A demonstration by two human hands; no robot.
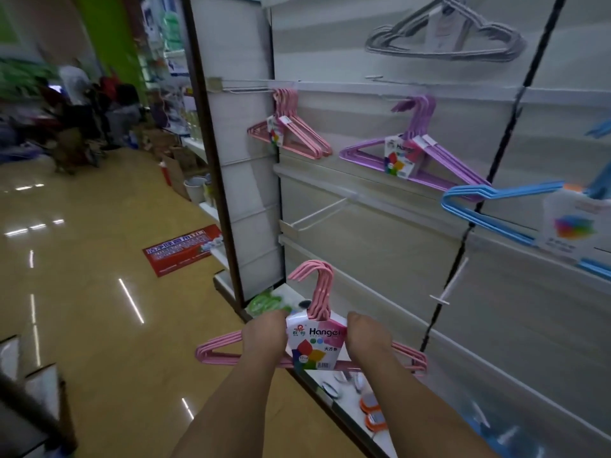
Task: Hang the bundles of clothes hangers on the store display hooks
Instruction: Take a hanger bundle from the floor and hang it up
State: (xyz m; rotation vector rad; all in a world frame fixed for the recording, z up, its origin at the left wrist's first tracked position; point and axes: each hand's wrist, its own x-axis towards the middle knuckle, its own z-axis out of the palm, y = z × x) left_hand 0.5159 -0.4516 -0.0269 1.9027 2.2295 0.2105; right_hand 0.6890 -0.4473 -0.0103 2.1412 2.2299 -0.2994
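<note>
Left fingers: curled over the left shoulder of the pink bundle [317, 338], clamped on it beside the label; the fingertips were hidden behind the wires.
Right fingers: curled over the right shoulder of the same bundle, clamped on it just right of the label.
Left hand [264, 335]: back of the hand toward the camera, forearm reaching up from the bottom edge.
Right hand [367, 338]: same pose, touching the label's right edge.
Held bundle: one, pink, upright, hooks on top, carried low in front of the wall [380, 206], apart from every hook.
Label [315, 345]: one white card marked "Hanger" across the bundle's middle, between the two hands.
Bare hooks: three white ones counted, at [317, 211], at [451, 285], and a long one [251, 89] above, which carried hangers only at its far end.
Hung bundles: four plainly seen: one pink [292, 133], one purple [416, 150], one blue [489, 206], one grey [446, 34]; further blue pieces at the right edge were too cut off to count.
Floor [99, 259]: glossy tan, with one red sticker [185, 249].
</note>
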